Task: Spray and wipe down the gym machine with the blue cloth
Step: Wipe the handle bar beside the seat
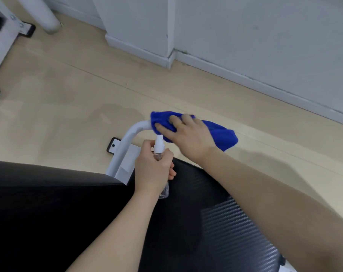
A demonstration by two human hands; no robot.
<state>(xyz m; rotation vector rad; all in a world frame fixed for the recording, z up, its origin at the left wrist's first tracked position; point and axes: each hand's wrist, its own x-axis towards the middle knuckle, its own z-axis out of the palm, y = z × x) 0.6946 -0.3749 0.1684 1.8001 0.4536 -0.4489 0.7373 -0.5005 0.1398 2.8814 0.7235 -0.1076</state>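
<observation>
the pale wooden floor [64,99] fills most of what i can see, running up to a grey-white wall [265,36] with a skirting board along its foot. nearer to me, the gym machine's black padded seat [215,222] spreads across the bottom, its right part showing a woven, carbon-like texture. from under the pad a white curved metal tube [127,142] of the machine rises and bends to the right, fixed to a white base with a black foot cap [112,147] resting on the floor. another white frame [1,42] with black feet stands at the far left edge.

the blue cloth [221,137] is draped over the top bend of the tube. the right hand [188,134] lies on it with fingers spread fairly flat, pressing the cloth onto the tube. just below, the left hand [154,169] is curled round a small clear spray bottle [159,148], its white nozzle pointing up toward the tube and cloth, the bottle's base poking out beneath the fist above the seat.
</observation>
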